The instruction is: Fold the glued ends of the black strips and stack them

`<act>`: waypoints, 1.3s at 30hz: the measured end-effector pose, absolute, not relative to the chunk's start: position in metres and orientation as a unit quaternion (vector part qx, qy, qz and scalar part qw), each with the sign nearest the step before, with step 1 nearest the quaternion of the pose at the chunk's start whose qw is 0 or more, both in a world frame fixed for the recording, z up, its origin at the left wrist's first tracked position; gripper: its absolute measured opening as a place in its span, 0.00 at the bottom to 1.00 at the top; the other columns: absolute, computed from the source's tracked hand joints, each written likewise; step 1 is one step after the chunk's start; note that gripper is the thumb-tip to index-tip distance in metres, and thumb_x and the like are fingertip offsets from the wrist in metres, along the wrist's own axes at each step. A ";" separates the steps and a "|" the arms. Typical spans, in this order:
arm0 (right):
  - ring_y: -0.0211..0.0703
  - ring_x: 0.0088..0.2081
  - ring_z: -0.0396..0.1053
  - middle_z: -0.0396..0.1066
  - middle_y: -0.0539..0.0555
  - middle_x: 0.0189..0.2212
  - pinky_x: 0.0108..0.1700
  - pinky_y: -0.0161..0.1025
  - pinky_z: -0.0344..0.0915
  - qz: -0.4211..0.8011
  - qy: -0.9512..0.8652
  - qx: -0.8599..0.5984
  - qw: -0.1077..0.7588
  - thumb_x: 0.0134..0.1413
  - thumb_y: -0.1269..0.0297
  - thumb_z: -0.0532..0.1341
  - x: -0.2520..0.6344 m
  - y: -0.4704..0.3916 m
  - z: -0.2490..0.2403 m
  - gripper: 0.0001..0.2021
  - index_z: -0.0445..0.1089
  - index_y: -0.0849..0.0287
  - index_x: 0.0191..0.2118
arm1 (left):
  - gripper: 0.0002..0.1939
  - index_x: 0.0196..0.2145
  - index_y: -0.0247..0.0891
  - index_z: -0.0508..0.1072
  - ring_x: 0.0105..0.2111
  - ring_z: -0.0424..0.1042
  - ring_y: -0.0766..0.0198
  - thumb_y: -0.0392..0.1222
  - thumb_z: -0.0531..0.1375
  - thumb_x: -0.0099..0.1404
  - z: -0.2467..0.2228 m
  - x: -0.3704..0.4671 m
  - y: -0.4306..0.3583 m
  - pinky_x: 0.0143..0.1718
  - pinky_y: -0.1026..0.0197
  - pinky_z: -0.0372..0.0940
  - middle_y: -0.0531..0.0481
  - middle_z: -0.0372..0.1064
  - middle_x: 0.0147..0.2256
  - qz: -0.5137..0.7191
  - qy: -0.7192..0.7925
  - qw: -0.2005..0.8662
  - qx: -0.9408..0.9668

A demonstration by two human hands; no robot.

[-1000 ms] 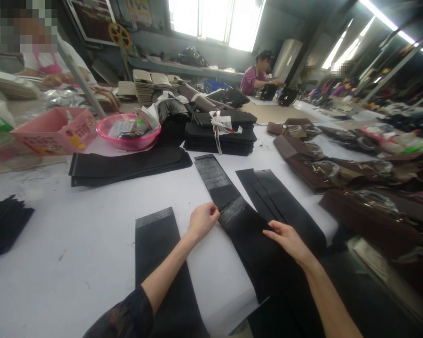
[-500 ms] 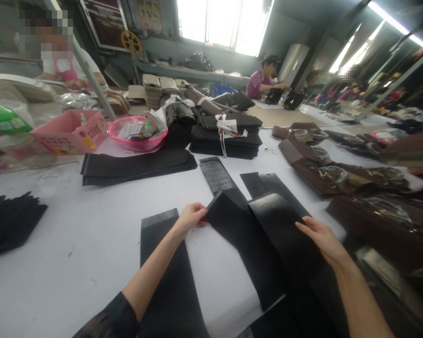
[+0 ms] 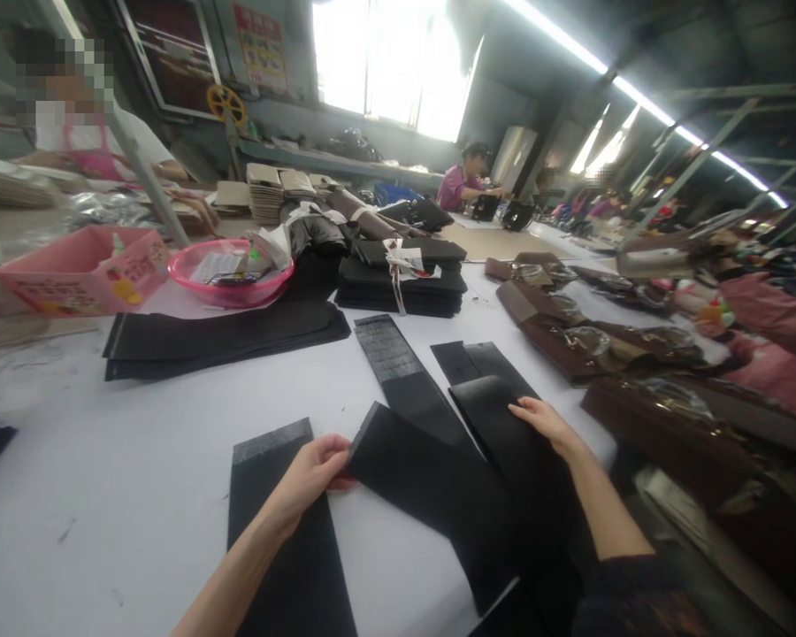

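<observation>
My left hand (image 3: 322, 466) pinches the left corner of a black leather-like panel (image 3: 411, 478), raised off the white table. On the other side, my right hand (image 3: 540, 420) grips the edge of a curled, shiny black panel (image 3: 487, 407); I cannot tell whether both are one piece. A black strip (image 3: 285, 531) with a glossy end band lies flat under my left forearm. Beyond the held panel lies another strip (image 3: 391, 354) with a shiny end, and black pieces (image 3: 484, 358) rest to its right.
Black panels (image 3: 225, 336) are stacked at the left, behind them a pink basin (image 3: 232, 283) and pink box (image 3: 83, 274). A tied black bundle (image 3: 398, 274) stands at the back. Brown bags (image 3: 696, 433) line the right. Co-workers sit beyond, one in purple (image 3: 461, 186).
The view has shifted to the right. My left hand has drawn the panel's corner lower and leftward, away from the far strip. My right hand still holds the curled panel.
</observation>
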State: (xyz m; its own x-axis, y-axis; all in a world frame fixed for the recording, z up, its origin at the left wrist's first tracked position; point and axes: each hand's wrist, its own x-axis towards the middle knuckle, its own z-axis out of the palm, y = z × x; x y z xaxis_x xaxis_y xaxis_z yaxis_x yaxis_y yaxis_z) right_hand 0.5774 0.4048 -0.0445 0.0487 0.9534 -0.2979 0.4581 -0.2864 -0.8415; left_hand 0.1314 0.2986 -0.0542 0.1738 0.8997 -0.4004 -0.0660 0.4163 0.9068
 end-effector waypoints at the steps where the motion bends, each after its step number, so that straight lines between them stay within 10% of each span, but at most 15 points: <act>1: 0.42 0.28 0.69 0.72 0.50 0.25 0.30 0.36 0.64 0.445 -0.525 -0.671 0.275 0.41 0.47 0.67 0.580 0.400 -0.043 0.19 0.65 0.58 0.30 | 0.18 0.37 0.34 0.71 0.34 0.74 0.59 0.52 0.63 0.57 -0.053 0.131 0.295 0.36 0.60 0.70 0.46 0.74 0.35 0.369 0.526 0.659 0.391; 39: 0.38 0.25 0.60 0.61 0.46 0.19 0.27 0.35 0.54 0.257 -0.613 -0.711 0.230 0.33 0.52 0.68 0.572 0.399 -0.049 0.19 0.59 0.57 0.21 | 0.24 0.40 0.33 0.71 0.36 0.74 0.58 0.55 0.65 0.54 -0.070 0.131 0.287 0.35 0.61 0.71 0.45 0.74 0.37 0.388 0.518 0.671 0.361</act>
State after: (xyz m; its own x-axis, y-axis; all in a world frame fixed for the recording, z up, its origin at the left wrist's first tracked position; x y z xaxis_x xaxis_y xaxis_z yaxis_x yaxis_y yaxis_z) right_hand 0.5722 0.3993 -0.0487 0.1175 0.9896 -0.0832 0.7536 -0.1434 -0.6415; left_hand 0.1314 0.2872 -0.0703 0.1618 0.8955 -0.4147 -0.1475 0.4374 0.8871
